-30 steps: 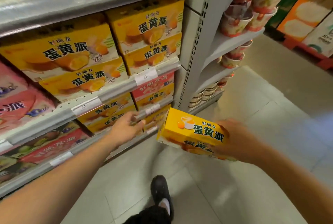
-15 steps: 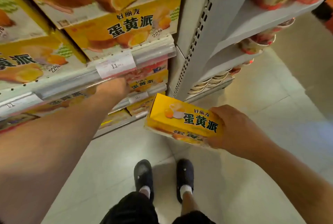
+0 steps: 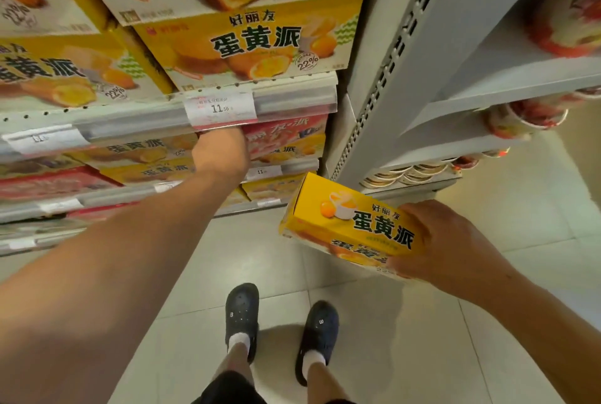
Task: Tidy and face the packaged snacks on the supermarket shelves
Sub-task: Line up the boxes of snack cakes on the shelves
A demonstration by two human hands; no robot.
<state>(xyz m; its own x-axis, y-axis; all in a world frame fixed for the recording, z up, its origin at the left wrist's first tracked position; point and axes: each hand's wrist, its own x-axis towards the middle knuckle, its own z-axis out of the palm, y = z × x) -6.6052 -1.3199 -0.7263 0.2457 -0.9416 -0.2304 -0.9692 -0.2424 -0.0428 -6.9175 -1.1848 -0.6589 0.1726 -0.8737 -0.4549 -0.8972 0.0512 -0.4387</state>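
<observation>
Two hands in play. My right hand [image 3: 455,241] grips one yellow box [image 3: 349,224] by its near end, fingers curled round it, holding it tilted in the air over the floor [image 3: 422,322], just off the shelf [image 3: 292,101] corner. My left hand [image 3: 221,153] reaches under that shelf's price rail into the row below; its fingers are hidden, so I cannot tell whether they are apart or closed. Big yellow boxes [image 3: 247,45] stand face-out above the price tag [image 3: 221,109]. Cups [image 3: 527,120] sit on the side rack.

Yellow snack box [image 3: 351,224], tilted, off-shelf; stacked yellow boxes [image 3: 247,45] seemingly faced.
</observation>
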